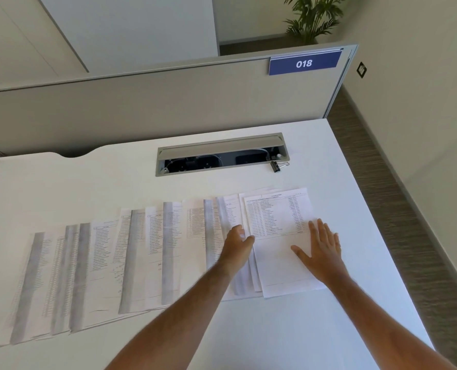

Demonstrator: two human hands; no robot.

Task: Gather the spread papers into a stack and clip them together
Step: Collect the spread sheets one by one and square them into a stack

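Observation:
Several printed sheets [147,252] lie fanned out in an overlapping row across the white desk [288,329], from the near left to the right. The rightmost sheet [275,214] lies on top with its full page showing. My right hand [319,247] rests flat on that sheet, fingers spread. My left hand [238,243] sits at the sheet's left edge, with its fingers curled against the paper edges; whether it grips a sheet is unclear. A black binder clip [276,166] lies on the desk beyond the papers, beside the cable tray.
An open grey cable tray [222,156] is set into the desk behind the papers. A grey partition [168,108] with a blue "018" sign [304,64] stands along the back edge. The desk's right edge drops to a dark floor strip [409,236].

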